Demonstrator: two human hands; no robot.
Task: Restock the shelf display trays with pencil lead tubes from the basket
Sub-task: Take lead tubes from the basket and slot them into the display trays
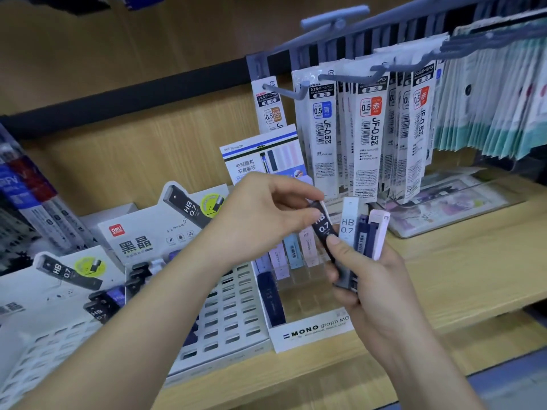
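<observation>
My right hand (381, 294) holds a fan of several pencil lead tubes (365, 235): white, dark blue and pale pink ones, upright. My left hand (266, 220) pinches the top of a black tube marked HB 0.7 (324, 229), which also rests against my right thumb. Both hands hover above the clear MONO display tray (313, 329), which holds a few pastel tubes (291, 251) at the back and a dark blue one (270, 300) on its left. A white slotted Deli tray (233, 309) sits to the left, mostly hidden by my left forearm. No basket is in view.
A second white slotted tray (44, 344) stands at far left. Gel pen refill packs (367, 137) hang from hooks above the MONO tray. A clear case (450, 202) lies on the wooden shelf (461, 279) at right. Boxed pens (35, 208) lean at the left edge.
</observation>
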